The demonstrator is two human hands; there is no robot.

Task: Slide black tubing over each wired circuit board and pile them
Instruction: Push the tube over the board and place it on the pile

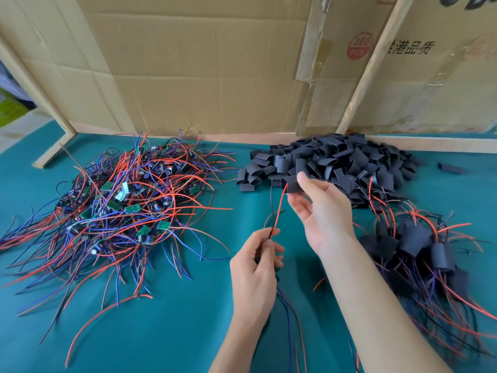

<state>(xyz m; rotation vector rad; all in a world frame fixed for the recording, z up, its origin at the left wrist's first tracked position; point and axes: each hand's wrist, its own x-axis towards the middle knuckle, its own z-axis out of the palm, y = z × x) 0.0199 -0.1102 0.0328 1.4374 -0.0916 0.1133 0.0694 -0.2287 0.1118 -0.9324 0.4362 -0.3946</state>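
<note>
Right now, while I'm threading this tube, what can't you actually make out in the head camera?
- Circuit board: hidden inside the left hand; only its wires show.
- Tube piece: partly covered by the right hand, so whether the wires have entered it is unclear.
- Finished pile: blurred, cut off by the right edge.
- Unsleeved pile: boards too tangled to count.
- Cardboard print: cropped by a wooden strip.
</note>
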